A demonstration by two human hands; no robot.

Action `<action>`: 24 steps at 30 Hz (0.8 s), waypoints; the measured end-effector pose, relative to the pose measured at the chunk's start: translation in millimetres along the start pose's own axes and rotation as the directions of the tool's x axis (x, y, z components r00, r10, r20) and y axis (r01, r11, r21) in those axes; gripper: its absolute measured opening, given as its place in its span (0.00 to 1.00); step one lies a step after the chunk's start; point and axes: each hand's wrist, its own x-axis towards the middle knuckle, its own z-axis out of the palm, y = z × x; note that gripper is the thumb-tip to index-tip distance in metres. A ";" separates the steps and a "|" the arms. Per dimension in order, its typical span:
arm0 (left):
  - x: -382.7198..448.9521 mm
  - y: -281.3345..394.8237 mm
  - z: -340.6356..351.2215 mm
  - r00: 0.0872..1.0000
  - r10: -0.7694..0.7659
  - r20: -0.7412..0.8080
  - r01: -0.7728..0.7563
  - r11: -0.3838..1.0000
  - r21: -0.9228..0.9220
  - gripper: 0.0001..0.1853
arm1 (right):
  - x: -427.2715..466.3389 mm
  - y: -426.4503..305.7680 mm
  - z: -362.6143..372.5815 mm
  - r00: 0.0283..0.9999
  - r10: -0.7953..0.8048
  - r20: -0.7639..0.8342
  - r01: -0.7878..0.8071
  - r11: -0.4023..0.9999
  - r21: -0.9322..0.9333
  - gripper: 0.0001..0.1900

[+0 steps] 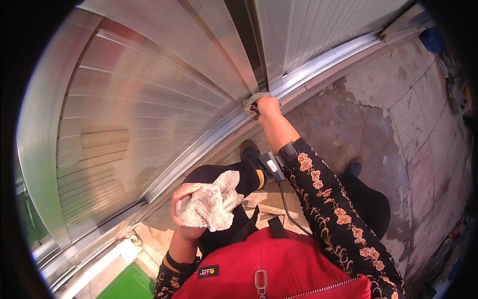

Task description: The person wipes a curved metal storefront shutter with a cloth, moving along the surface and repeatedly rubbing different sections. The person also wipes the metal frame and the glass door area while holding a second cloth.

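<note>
My left hand (183,213) grips a pale, crumpled terry cloth (213,203) above my bent knee. With my arm stretched out, my right hand (269,105) presses a greyish, damp-looking rag (252,104) onto the metal bottom track (224,130) of a sliding door. The rag sits at the foot of the gap between two ribbed metal door panels, the near panel (142,112) on the left and the far panel (321,33) on the right. My fingers on the right hand are partly hidden by the rag.
A small device with a cable (272,166) is strapped at my right wrist. Wet paving (336,127) lies right of the track. A white pipe (101,265) and a green panel (129,284) are at lower left. A blue object (432,40) stands at upper right.
</note>
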 end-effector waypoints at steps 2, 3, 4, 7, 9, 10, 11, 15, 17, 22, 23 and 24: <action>1.9 2.0 1.4 0.999 0.032 -0.003 -0.032 0.999 0.034 0.32 | -34.3 -11.1 17.9 0.996 -0.085 -0.014 0.086 0.996 0.011 0.11; 1.3 3.0 1.8 1.000 0.025 -0.019 -0.024 1.000 0.008 0.32 | -53.4 -9.8 40.0 0.969 -0.217 -0.121 0.217 0.976 -0.009 0.10; 0.6 3.1 1.6 1.000 -0.009 -0.030 0.005 0.992 -0.125 0.33 | -70.7 -12.1 57.3 0.952 -0.229 -0.203 0.213 0.972 -0.095 0.10; -0.5 0.9 -1.3 0.998 -0.059 -0.002 0.052 0.899 -0.434 0.36 | -117.7 -23.2 72.9 0.897 -0.435 -0.077 0.415 0.890 -0.186 0.11; -1.5 2.6 -5.0 0.999 -0.041 -0.008 0.038 0.975 -0.220 0.33 | -136.3 -34.3 64.2 0.899 -0.428 0.090 0.437 0.891 -0.126 0.12; -0.2 2.6 -5.6 0.999 -0.041 -0.007 0.038 0.969 -0.245 0.33 | -141.9 -41.8 54.1 0.922 -0.344 0.177 0.367 0.923 -0.119 0.12; 1.0 3.0 -6.0 1.000 -0.022 -0.005 0.019 0.960 -0.280 0.33 | -146.0 -47.7 44.3 0.905 -0.351 0.241 0.364 0.931 -0.009 0.13; 4.0 8.1 -4.5 1.000 -0.018 -0.002 0.016 0.952 -0.306 0.32 | -158.7 -62.9 13.2 0.935 -0.327 0.139 0.353 0.900 -0.255 0.16; 5.6 10.1 -3.5 1.000 -0.021 -0.001 0.019 0.934 -0.358 0.33 | -172.3 -65.7 0.8 0.936 -0.277 0.215 0.313 0.937 -0.153 0.16; 5.5 9.3 -0.8 0.999 0.039 -0.022 -0.045 0.912 -0.407 0.35 | -211.5 -75.0 -31.3 0.785 -0.309 0.537 0.275 0.950 0.145 0.15; 5.6 8.7 -0.5 0.998 0.068 -0.015 -0.068 0.914 -0.399 0.34 | -218.2 -77.1 -38.2 0.746 -0.346 0.570 0.282 0.938 0.201 0.14; 5.2 8.4 0.1 0.996 0.087 0.000 -0.079 0.897 -0.435 0.33 | -223.7 -79.1 -44.3 0.760 -0.354 0.545 0.296 0.935 0.195 0.14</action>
